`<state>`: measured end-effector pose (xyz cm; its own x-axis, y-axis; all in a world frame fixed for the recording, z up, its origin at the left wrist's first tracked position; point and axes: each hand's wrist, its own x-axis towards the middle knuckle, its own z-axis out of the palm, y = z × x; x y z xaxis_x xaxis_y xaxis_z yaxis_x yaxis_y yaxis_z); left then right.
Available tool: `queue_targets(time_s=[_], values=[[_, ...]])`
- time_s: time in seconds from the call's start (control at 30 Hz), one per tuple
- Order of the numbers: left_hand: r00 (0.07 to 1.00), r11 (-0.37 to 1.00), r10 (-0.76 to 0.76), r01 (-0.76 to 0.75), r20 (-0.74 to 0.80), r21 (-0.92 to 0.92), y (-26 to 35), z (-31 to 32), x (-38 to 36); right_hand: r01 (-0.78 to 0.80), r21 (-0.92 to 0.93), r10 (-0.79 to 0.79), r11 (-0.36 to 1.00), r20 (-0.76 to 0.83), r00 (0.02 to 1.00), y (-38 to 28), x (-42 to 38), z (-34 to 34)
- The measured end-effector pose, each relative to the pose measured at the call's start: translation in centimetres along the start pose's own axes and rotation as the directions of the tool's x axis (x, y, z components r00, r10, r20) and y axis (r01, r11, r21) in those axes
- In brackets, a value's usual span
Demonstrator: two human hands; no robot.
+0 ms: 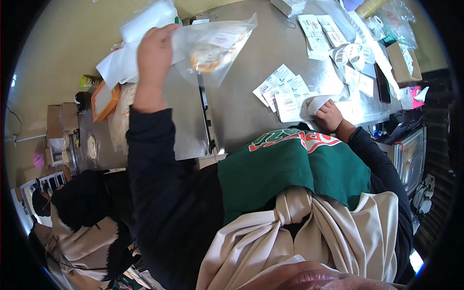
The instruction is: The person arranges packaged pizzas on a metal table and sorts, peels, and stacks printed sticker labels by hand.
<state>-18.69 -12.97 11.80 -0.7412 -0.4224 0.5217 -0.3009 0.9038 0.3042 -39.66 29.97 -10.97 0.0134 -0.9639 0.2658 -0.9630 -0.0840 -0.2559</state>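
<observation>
My left hand [155, 53] is raised at the upper left, its fingers pinching the edge of a clear plastic bag [224, 48]. Inside the bag are a small pizza [207, 57] and a printed label. Over the steel table [241, 101], the bag hangs tilted. My right hand [328, 116] is low on the right, its fingers curled at a white label strip [318, 102]. Just left of that hand lies a stack of printed cards [289, 107], with several more cards [278, 81] fanned out behind it. The right fingertips are partly hidden.
Bundled cards [314, 36], label rolls [356, 55] and a dark phone [383, 83] lie at the right. A cardboard box [404, 62] stands beyond them. White plastic sheets [147, 21] and an orange-framed tray [105, 100] are on the left. Another person [82, 212] is at lower left.
</observation>
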Motion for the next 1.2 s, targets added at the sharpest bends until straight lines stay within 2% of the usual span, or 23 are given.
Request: queue_targets(time_s=[0.03, 0.1, 0.17, 0.23, 0.27, 0.3, 0.37, 0.47, 0.6, 0.7, 0.77, 0.8, 0.9, 0.97, 1.03, 1.17, 1.2], values=[[0.996, 0.993, 0.092, -0.093, 0.015, 0.068, 0.1, 1.6, -0.1, 0.008, 0.002, -0.007, 1.0, -0.013, 1.0, 0.0, 0.0, -0.1], [0.966, 0.968, 0.196, -0.219, 0.17, 0.122, 0.4, 4.7, -0.9, 0.022, 0.001, -0.022, 1.0, -0.045, 0.999, -0.1, 0.3, -0.1], [0.91, 0.978, 0.083, -0.153, 0.406, 0.141, 2.3, 7.0, -2.6, 0.018, 0.03, -0.018, 0.999, -0.018, 1.0, 0.0, 0.3, -0.2], [0.92, 0.99, 0.13, -0.143, 0.369, 0.009, 4.4, 9.6, -4.9, 0.017, 0.042, -0.017, 0.999, -0.009, 1.0, 0.0, 0.3, -0.3], [0.866, 0.998, -0.027, 0.054, 0.5, -0.04, 6.2, 10.3, -5.3, 0.02, 0.038, -0.019, 0.999, -0.016, 1.0, -0.1, 0.5, -0.4], [0.763, 0.965, -0.165, 0.254, 0.625, -0.056, 7.9, 11.0, -5.8, 0.024, 0.034, -0.023, 0.999, -0.024, 0.999, -0.2, 0.7, -0.5], [0.762, 0.901, -0.344, 0.432, 0.548, -0.035, 9.7, 14.4, -8.5, 0.015, 0.033, -0.015, 0.999, -0.014, 1.0, -0.5, 0.8, -0.9], [0.767, 0.893, -0.446, 0.419, 0.461, 0.166, 11.2, 18.1, -11.5, 0.017, 0.032, -0.016, 0.999, -0.016, 1.0, -0.6, 0.8, -1.0], [0.592, 0.799, -0.464, 0.601, 0.659, 0.023, 10.5, 18.9, -11.6, -0.003, 0.008, 0.003, 1.0, -0.017, 1.0, -0.5, 0.7, -0.7], [0.81, 0.858, -0.443, 0.507, 0.385, -0.08, 10.3, 17.1, -11.7, 0.002, 0.003, -0.002, 1.0, -0.013, 1.0, -0.6, 0.8, -0.7], [0.878, 0.897, -0.376, 0.425, 0.296, -0.119, 9.5, 14.0, -11.2, -0.005, -0.005, 0.005, 1.0, -0.009, 1.0, -0.1, 0.4, -0.2], [0.903, 0.913, -0.351, 0.389, 0.248, -0.126, 8.7, 12.2, -11.5, -0.001, -0.017, 0.001, 1.0, -0.001, 1.0, 0.0, 0.3, -0.1], [0.861, 0.822, -0.444, 0.502, 0.249, -0.27, 3.9, 6.3, -13.6, 0.006, -0.027, -0.007, 1.0, -0.047, 0.999, 0.0, 0.5, 0.5], [0.68, 0.605, -0.54, 0.724, 0.496, -0.332, -1.0, 1.3, -16.4, 0.033, -0.014, -0.033, 0.999, -0.015, 0.999, 0.3, 0.5, 0.3], [0.423, 0.277, -0.69, 0.904, 0.587, -0.327, -4.1, -4.7, -19.9, 0.013, -0.009, -0.013, 1.0, 0.01, 1.0, 0.3, 0.3, 0.4], [0.103, 0.12, -0.847, 0.993, 0.522, -0.001, -8.4, -14.0, -29.6, 0.04, 0.022, -0.039, 0.999, -0.036, 0.999, -0.3, 1.0, -0.1], [0.021, 0.007, -0.871, 0.999, 0.491, -0.031, -9.9, -15.8, -32.7, 0.037, 0.024, -0.036, 0.999, -0.036, 0.999, -0.3, 1.0, -0.1]])
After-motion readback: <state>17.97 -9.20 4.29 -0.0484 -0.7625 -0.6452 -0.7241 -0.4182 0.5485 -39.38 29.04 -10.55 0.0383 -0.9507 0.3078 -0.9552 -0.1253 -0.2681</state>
